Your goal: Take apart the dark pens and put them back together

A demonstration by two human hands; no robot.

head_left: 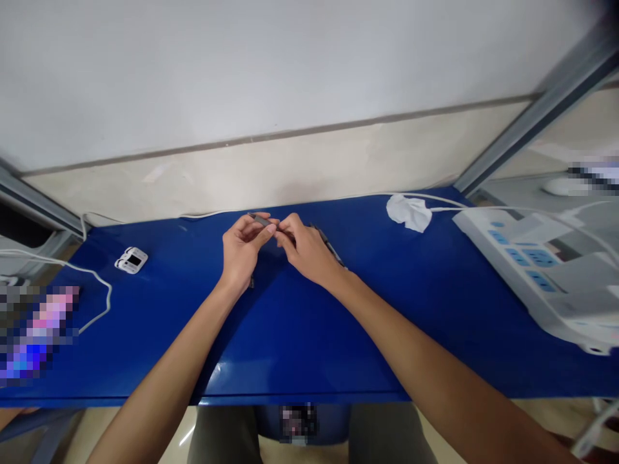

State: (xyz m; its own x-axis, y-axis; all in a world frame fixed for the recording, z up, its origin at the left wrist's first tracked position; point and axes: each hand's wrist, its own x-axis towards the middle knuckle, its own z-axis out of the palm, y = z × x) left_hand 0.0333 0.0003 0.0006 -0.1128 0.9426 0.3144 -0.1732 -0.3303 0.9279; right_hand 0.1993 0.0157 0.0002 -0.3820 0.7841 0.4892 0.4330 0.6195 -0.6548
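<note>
My left hand (242, 248) is closed around a slim dark grey piece (262, 220) that looks like part of a pen, held just above the blue table (309, 348). At its right end, the thumb and fingers of my right hand (302, 248) are pinched together, touching the left fingertips; what lies between them is too small to make out. Partly hidden behind my right hand, a dark pen-like stick (333, 248) lies on the table. A small dark bit (251, 282) shows beside my left wrist.
A crumpled white tissue (409, 212) lies at the back right, near white cables. On the right stands a large white unit with blue sockets (520, 258). To the left are a small white device with a dark screen (131, 260) and a loose white cable (109, 296). A wall (290, 167) borders the back.
</note>
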